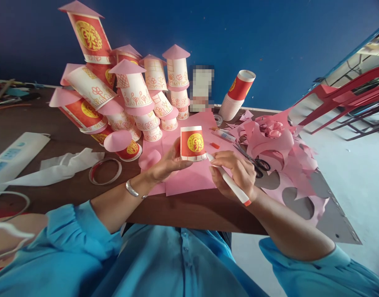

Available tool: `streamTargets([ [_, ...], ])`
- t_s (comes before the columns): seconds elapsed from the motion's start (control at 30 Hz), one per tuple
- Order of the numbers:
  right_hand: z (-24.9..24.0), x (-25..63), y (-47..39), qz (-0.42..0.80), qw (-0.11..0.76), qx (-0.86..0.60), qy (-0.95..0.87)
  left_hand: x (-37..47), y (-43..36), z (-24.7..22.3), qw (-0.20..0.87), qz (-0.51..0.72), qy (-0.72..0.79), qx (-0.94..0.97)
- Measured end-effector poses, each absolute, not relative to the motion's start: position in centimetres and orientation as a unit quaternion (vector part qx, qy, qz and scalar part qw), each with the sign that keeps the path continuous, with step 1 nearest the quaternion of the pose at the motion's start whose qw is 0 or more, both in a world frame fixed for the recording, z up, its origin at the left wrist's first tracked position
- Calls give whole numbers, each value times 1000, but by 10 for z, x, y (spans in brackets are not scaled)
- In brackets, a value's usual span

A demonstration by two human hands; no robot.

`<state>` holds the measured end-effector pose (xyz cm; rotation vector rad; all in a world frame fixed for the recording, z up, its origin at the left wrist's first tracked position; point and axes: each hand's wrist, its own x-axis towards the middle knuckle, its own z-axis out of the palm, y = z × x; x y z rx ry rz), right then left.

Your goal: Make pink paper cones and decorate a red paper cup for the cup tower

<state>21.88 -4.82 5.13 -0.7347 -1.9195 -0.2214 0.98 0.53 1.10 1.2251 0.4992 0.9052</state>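
Note:
My left hand [171, 163] holds a red paper cup [187, 144] with a yellow emblem, its white rim facing down. A white marker [232, 184] with an orange-red end is gripped in my right hand [235, 172], its tip at the lower right edge of the cup. Both hands are above pink paper sheets [189, 180]. An orange-red cap [214, 145] lies on the paper just beyond my right hand. Left of the cup stand stacked paper cups [133, 90] with pink cone roofs and drawn flowers.
Scissors [261, 165], a glue bottle [223, 134] and cut pink paper scraps [288, 156] lie to the right. A cup stack [231, 105] stands at the back. On the left are a tape roll [105, 171], white tissue [65, 166] and a white plastic package [19, 154].

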Motion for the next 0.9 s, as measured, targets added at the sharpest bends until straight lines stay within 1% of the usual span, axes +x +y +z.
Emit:
streamTargets([
  [0.13,48,217,-48,-83,506,-311,-800,10,6,11,712,403,217,532],
  [0.47,48,215,-52,-72,489,-280,-823,9,3,16,704,379,270,537],
  [0.73,53,217,-52,-82,500,-284,-814,10,6,14,701,395,246,541],
  [0.9,54,214,-54,-66,498,-287,-816,9,7,10,704,398,236,538],
])
